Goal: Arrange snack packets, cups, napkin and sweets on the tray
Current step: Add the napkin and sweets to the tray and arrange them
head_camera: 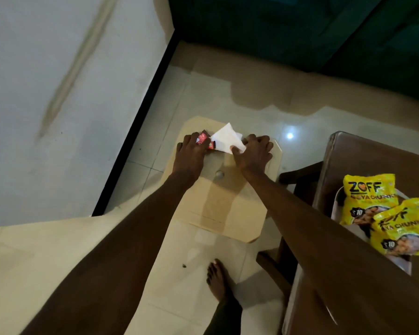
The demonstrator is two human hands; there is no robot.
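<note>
On the far end of a low beige stool [230, 206], my left hand [191, 153] is closed over small red-wrapped sweets [203, 139]. My right hand [254, 151] pinches the right corner of a folded white napkin [225, 139] that lies beside the sweets. Two yellow snack packets [369, 199] [399, 228] lie on a pale tray [338, 197] on the brown table at the right. I see no cups.
The brown wooden table [363, 155] stands right of the stool, its legs close to it. A white wall with a black skirting [136, 126] runs along the left. A dark green sofa [300, 27] fills the back. My bare foot [218, 279] rests on the tiled floor.
</note>
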